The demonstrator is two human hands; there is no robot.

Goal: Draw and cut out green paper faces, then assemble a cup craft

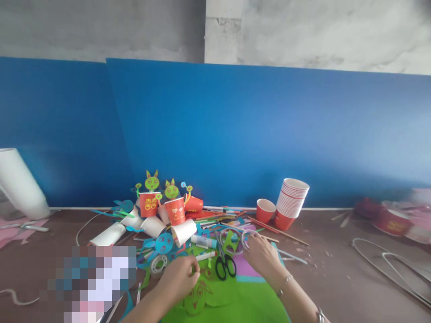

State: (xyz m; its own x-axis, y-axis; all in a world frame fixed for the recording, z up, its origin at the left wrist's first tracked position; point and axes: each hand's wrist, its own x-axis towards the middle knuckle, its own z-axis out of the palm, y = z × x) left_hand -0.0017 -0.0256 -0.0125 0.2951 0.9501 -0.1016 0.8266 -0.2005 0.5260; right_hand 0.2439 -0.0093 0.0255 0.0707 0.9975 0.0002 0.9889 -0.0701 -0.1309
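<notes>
My left hand (182,276) is closed, fingertips pinched together above the green paper sheet (235,296). Whether something small is between them I cannot make out. A rabbit face (197,298) is drawn on that sheet below it. My right hand (261,255) is closed on a roll of clear tape (243,242), its fingers covering part of the ring. Between the hands lie black-handled scissors (225,267), blades pointing away. Beside them are a green paper cutout (230,241), a glue stick (204,241) and a white marker (206,255). Near my left wrist rests a white tape roll (159,264).
Behind stand red paper cups with green rabbit heads (175,211). Tipped white cups (153,226) and a blue paper face (164,243) lie left. A cup stack (292,202) stands beside a single red cup (265,210). Sticks (279,231) and a cable (387,269) lie right.
</notes>
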